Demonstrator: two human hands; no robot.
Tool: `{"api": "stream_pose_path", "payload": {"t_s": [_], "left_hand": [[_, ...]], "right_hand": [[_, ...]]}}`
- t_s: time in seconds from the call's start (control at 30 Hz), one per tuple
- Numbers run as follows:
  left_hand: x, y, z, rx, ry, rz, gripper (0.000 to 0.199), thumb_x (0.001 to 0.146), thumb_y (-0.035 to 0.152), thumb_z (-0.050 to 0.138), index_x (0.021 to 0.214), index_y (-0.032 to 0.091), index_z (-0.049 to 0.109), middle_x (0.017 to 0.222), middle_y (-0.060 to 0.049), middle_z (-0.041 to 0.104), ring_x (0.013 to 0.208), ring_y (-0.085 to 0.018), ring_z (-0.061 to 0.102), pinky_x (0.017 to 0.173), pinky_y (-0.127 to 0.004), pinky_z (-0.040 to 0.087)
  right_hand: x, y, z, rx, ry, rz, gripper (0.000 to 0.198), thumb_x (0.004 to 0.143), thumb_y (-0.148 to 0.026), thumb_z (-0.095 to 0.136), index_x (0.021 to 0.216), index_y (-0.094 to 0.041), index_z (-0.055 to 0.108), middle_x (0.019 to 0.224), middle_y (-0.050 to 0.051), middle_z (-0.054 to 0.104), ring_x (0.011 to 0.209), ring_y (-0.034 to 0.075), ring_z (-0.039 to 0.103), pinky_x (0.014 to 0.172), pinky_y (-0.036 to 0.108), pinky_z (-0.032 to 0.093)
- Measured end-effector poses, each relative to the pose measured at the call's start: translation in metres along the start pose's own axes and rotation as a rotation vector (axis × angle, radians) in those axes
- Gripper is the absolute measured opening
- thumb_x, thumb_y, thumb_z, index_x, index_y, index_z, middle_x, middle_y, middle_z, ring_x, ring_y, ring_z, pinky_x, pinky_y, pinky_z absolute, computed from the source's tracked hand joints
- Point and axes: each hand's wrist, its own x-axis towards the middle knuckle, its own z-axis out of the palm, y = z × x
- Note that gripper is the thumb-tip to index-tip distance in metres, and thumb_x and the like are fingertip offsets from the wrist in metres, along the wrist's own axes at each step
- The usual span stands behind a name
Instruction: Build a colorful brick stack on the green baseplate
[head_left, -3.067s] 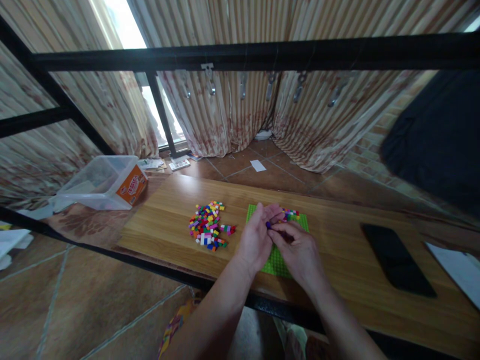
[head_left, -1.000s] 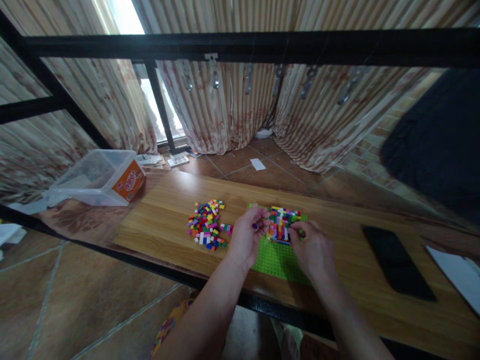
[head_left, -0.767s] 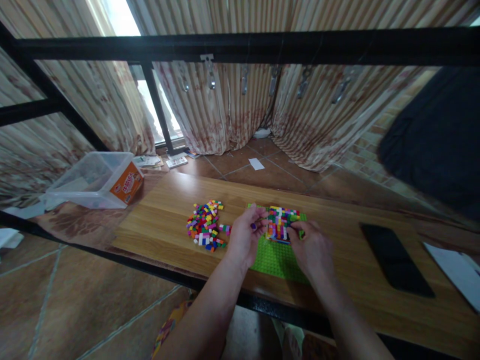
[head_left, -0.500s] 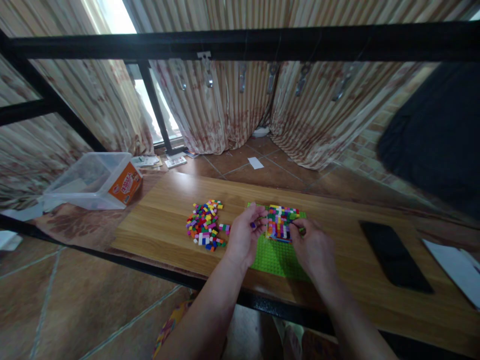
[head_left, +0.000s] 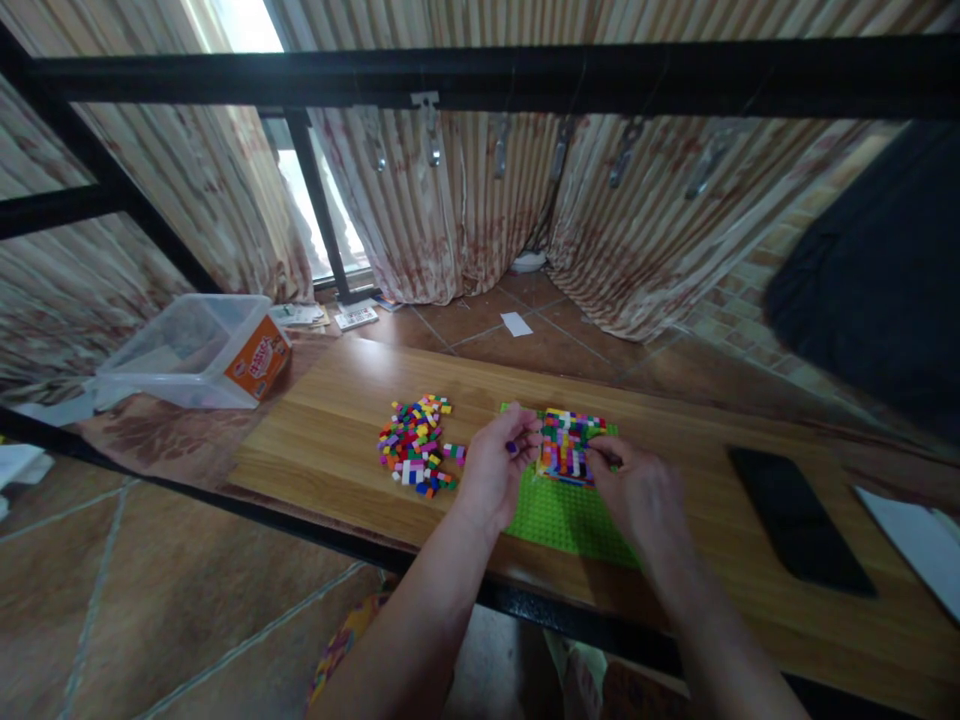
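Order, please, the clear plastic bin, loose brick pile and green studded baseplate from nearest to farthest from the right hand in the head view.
1. Green studded baseplate: overlapped by the right hand.
2. Loose brick pile: left of the baseplate.
3. Clear plastic bin: far left.

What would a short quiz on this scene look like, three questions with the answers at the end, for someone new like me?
1. What sits in the cupped left hand?
A) a sheet of paper
B) a small dark brick
C) a yellow brick

2. True or false: the green baseplate lies between the loose brick pile and the black flat object.

3. Fill in the colour: the clear plastic box bears an ____ label.

Key: 1 B; 2 true; 3 orange.
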Motion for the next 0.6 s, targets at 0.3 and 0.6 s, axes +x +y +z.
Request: {"api": "stream_pose_path", "payload": {"t_s": [0.3, 0.6], "left_hand": [[0.0006, 0.0001, -0.0004, -0.012, 0.002, 0.007, 0.033, 0.075, 0.043, 0.078, 0.078, 0.011, 0.072, 0.077, -0.006, 0.069, 0.069, -0.01, 0.057, 0.067, -0.022, 0.043], [-0.0005, 0.0015, -0.0012, -0.016, -0.004, 0.01, 0.034, 0.074, 0.044, 0.078, 0.078, 0.011, 0.072, 0.077, -0.006, 0.068, 0.069, -0.01, 0.058, 0.067, -0.022, 0.044]], "right_hand": [[0.0012, -0.0021, 0.0017, -0.03, -0.03, -0.011, 0.025, 0.084, -0.028, 0.05, 0.082, -0.021, 0.074, 0.08, 0.007, 0.073, 0.069, 0.021, 0.065, 0.067, 0.032, 0.043], [-0.0007, 0.0008, 0.0036, -0.001, -0.021, 0.066, 0.027, 0.084, -0.039, 0.054, 0.089, -0.019, 0.072, 0.088, 0.009, 0.074, 0.079, 0.024, 0.065, 0.072, 0.035, 0.044]]}}
